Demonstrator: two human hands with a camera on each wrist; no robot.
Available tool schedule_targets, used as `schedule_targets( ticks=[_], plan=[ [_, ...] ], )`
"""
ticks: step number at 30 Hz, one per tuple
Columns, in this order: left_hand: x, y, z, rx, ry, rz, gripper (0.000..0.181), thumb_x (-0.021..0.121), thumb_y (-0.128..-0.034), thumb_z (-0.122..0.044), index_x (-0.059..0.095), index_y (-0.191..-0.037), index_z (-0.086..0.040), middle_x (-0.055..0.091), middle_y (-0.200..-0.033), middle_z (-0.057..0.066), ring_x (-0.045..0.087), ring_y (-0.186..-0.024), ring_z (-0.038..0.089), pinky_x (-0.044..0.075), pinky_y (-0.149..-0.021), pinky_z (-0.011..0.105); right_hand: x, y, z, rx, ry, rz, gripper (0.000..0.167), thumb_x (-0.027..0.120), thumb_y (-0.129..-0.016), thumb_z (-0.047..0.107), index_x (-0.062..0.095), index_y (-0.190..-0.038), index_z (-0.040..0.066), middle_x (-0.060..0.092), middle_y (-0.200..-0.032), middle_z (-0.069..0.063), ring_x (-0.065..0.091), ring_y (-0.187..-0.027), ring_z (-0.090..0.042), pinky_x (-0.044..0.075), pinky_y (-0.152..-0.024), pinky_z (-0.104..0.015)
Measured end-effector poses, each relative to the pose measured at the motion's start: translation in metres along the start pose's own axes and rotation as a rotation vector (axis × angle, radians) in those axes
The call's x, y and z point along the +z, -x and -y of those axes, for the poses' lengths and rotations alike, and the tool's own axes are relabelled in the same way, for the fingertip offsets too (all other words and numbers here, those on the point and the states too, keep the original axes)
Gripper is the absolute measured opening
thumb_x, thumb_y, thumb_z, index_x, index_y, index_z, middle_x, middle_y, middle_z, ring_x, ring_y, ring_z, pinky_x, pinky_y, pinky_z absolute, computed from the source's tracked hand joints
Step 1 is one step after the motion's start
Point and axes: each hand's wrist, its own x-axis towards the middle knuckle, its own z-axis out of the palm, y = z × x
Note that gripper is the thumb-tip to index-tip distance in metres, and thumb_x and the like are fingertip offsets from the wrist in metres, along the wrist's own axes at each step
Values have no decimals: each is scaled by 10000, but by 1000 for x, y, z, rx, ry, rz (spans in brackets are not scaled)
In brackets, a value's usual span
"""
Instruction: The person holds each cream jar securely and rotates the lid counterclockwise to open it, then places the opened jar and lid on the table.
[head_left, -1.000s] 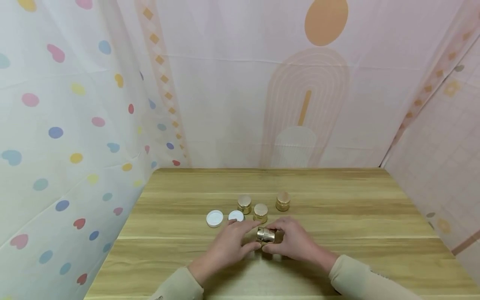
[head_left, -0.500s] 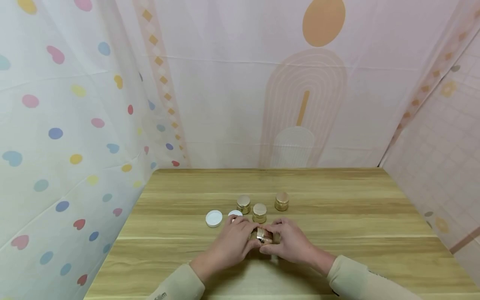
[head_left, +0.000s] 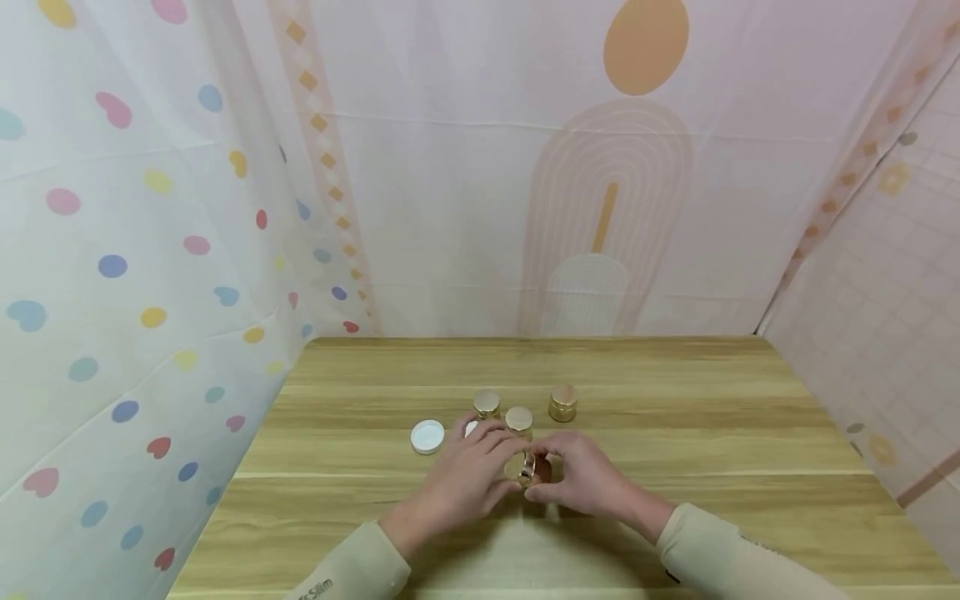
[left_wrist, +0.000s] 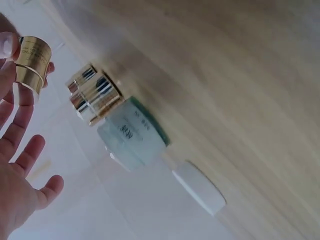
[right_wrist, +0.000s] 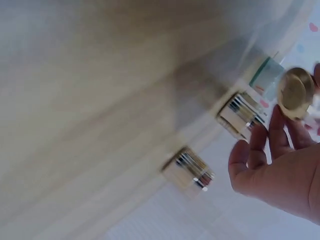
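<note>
A small gold jar is held between both hands just above the table. In the left wrist view the jar lies tilted on its side, with lettering on it. The left hand pinches its left end with thumb and forefinger, the other fingers spread out. From the right, the right hand grips the other end between thumb and fingers. The right wrist view shows the jar's round end facing the camera. Behind the left fingers stands a pale green jar with a white top, mostly covered in the head view.
Gold-lidded jars stand behind the hands: one at back left, one near the fingers, one at back right. A white lid lies left on the wooden table. Patterned curtains surround the table.
The gold jar has turned in the hands, so its left end now tips more toward the head camera. The left fingers have spread farther over the white top behind them.
</note>
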Motion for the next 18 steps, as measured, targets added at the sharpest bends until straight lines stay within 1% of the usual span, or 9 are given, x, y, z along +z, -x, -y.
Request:
schedule_targets(
  ticks=[2, 4, 5, 7, 9, 11, 14, 16, 18],
  plan=[
    [1, -1, -2, -27, 12, 56, 562, 774, -952, -461, 626, -1436, -217, 719, -1355, -27, 591, -1359, 242, 383, -1213, 602, -1, 0, 2, 0, 58, 13, 432, 945, -783, 311, 789, -1150, 145, 784, -1093, 44, 674, -1106, -214, 564, -990, -488],
    [2, -2, -5, -77, 52, 108, 574, 698, -996, -517, 606, -1461, -192, 730, -1340, -14, 589, -1352, 242, 359, -1229, 603, -1, 0, 4, 14, 93, 21, 467, 957, -748, 310, 788, -1148, 137, 787, -1084, 32, 664, -1104, -226, 558, -981, -502],
    [2, -2, -6, -106, 67, 126, 593, 664, -1008, -546, 595, -1469, -179, 748, -1292, -19, 593, -1347, 243, 347, -1238, 605, -1, -1, 4, 20, 104, 21, 465, 963, -735, 310, 790, -1134, 142, 790, -1080, 33, 661, -1102, -226, 550, -990, -513],
    [2, -3, -7, -161, 91, 145, 642, 631, -1005, -595, 576, -1474, -160, 777, -1206, -24, 603, -1346, 269, 329, -1248, 607, 0, 0, 4, 32, 120, 14, 465, 979, -707, 312, 792, -1103, 156, 791, -1064, 41, 658, -1085, -214, 529, -1005, -527],
    [1, -3, -6, -181, 107, 136, 686, 660, -973, -615, 567, -1480, -161, 776, -1234, -7, 599, -1360, 284, 318, -1252, 607, 1, 0, 4, 29, 136, -1, 441, 988, -692, 314, 797, -1063, 168, 789, -1023, 65, 661, -1057, -196, 508, -1016, -528],
    [0, -2, -5, -155, 91, 123, 721, 722, -931, -607, 563, -1491, -182, 759, -1296, -11, 581, -1400, 302, 323, -1254, 614, 1, 0, 3, 17, 152, -18, 444, 992, -681, 308, 801, -1056, 164, 790, -1004, 74, 666, -1035, -186, 496, -1024, -525],
    [-2, -2, -3, -65, 55, 114, 711, 800, -897, -546, 585, -1495, -227, 697, -1435, -7, 567, -1422, 293, 367, -1234, 610, 2, 0, 2, 8, 170, -34, 439, 994, -678, 303, 799, -1048, 168, 785, -980, 83, 667, -1020, -175, 488, -1031, -523],
    [-3, 0, -2, -20, 45, 124, 661, 808, -915, -495, 601, -1491, -244, 712, -1404, -23, 583, -1405, 285, 402, -1217, 593, 2, 0, 1, 13, 171, -31, 437, 997, -675, 304, 792, -1042, 186, 779, -972, 89, 661, -1017, -171, 484, -1037, -527],
    [-3, 1, -2, -4, 47, 135, 599, 787, -945, -461, 617, -1482, -258, 734, -1350, -31, 604, -1370, 273, 433, -1195, 559, 2, 0, 2, 21, 169, -21, 431, 996, -677, 311, 785, -1038, 207, 772, -972, 96, 656, -1024, -169, 480, -1049, -537]
  ],
)
